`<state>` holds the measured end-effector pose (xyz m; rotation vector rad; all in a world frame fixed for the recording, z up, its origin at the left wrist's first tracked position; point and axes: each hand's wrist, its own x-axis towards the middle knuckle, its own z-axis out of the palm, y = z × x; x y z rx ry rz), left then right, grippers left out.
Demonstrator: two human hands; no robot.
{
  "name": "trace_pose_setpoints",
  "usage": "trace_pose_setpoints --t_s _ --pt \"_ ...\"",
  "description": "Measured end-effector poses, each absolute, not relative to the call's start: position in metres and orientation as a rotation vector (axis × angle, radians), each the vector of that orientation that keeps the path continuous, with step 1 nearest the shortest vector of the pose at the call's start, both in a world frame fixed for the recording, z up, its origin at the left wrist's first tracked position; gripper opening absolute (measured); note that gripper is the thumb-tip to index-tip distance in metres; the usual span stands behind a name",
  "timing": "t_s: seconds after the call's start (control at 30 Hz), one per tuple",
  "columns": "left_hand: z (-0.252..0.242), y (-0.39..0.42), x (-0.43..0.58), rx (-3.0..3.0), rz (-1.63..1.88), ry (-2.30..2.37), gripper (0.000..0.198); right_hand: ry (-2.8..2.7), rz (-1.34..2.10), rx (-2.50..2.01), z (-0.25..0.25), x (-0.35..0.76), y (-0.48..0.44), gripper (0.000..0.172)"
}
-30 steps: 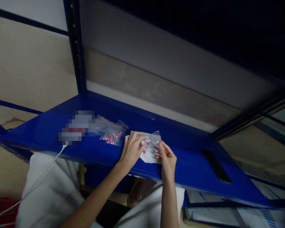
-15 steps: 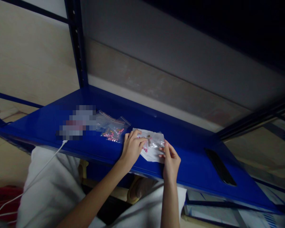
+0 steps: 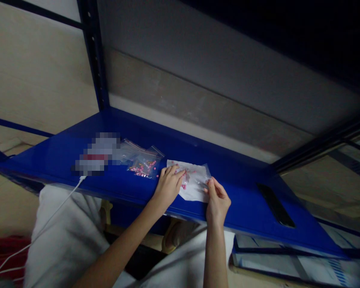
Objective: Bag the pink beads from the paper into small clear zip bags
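Observation:
A white paper sheet [image 3: 195, 192] lies on the blue shelf [image 3: 243, 208], with small pink beads [image 3: 184, 187] on it and a clear plastic bag [image 3: 201, 182] over its right part. My left hand [image 3: 168, 185] rests on the paper's left side, fingers spread, its fingertips near the beads. With thumb and fingers pinched, my right hand [image 3: 218, 199] holds the right edge of the clear bag. Left of the paper are zip bags [image 3: 144, 164] containing pink and other small beads. One loose pink bead [image 3: 157, 176] lies beside my left hand.
A black phone [image 3: 276, 206] lies at the right of the shelf. On the left is a blurred-out object [image 3: 96, 156] with a white cable [image 3: 58, 208] running off the front edge. A blue upright [image 3: 96, 60] stands at the back left.
My right hand has shifted slightly right and up with the bag's edge. The bag is lifted a little and moved right on the paper. A loose pink bead now shows left of my left hand.

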<state>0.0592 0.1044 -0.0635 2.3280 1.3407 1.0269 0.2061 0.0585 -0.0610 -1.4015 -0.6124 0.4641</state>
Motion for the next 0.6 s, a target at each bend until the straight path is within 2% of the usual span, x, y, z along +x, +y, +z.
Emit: trace_pose_setpoints --t_s 0.2,0.37,0.6 --pt "-0.053 0.100 0.057 2.247 1.197 1.405 0.025 -0.649 0.527 -1.391 -0.061 0.207 0.061 0.046" --pt "-0.047 0.079 0.030 2.134 1.414 1.685 0.021 -0.659 0.556 -1.368 -0.061 0.207 0.061 0.042" --pt "-0.059 0.060 -0.005 2.249 1.088 1.882 0.022 -0.652 0.578 -1.346 -0.060 0.206 0.060 0.037"
